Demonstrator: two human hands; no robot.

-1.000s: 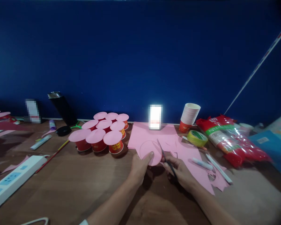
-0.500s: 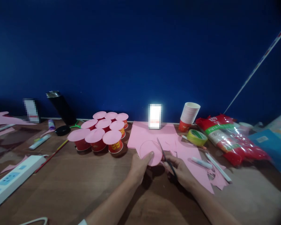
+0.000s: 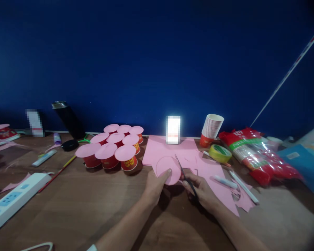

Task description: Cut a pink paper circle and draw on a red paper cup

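Note:
My left hand (image 3: 156,186) pinches a piece of pink paper (image 3: 167,169) with a round outline on it, the thumb lying on top. In my right hand (image 3: 200,190) is a pair of dark scissors (image 3: 189,182), its blades pointing up and away along the right edge of the paper. The fingers are closed around the handles, which they partly hide. Behind the held piece lies a stack of pink sheets (image 3: 155,148). To the left, several red paper cups (image 3: 129,164) stand in rows, each topped with a pink paper disc (image 3: 125,153).
A lit phone (image 3: 173,130) stands at the wall. On the right are stacked cups (image 3: 211,127), yellow tape (image 3: 219,154), a marker (image 3: 225,182), paper scraps (image 3: 244,200) and a red bag of cups (image 3: 253,150). Leftward are a black bottle (image 3: 69,120) and a power strip (image 3: 18,198).
My hands, the paper and the scissors have hardly moved. At the far left, a large pink paper piece has gone from view, uncovering a red item behind it.

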